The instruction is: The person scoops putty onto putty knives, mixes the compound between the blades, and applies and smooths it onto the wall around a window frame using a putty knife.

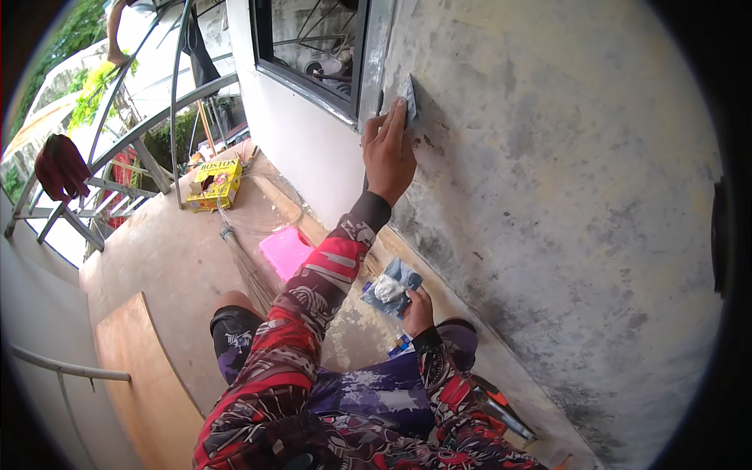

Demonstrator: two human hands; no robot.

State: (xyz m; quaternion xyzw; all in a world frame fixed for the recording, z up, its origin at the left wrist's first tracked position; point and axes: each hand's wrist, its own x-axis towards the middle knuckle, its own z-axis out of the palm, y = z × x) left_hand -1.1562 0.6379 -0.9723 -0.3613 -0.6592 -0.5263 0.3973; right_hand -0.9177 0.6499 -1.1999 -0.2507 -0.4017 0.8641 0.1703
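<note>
My left hand (389, 153) reaches up to the wall, fingers closed on a thin grey scraper blade (412, 102) held against the plaster beside the window frame. Its index finger lies along the blade. The grey wall (564, 180) is blotchy, with dark stains and pale smeared patches. Lower down, my right hand (418, 313) grips the edge of a flat blue-grey plate (406, 272), thumb on top. A lump of white putty (387, 289) sits on that plate, near my knees.
A pink plastic piece (286, 252), a stick broom (244, 262) and a yellow cardboard box (216, 186) lie on the floor to the left. Plywood (145, 376) lies at lower left. Metal railing (145, 160) and a dark-framed window (309, 59) stand beyond. Another person's leg (115, 35) shows at upper left.
</note>
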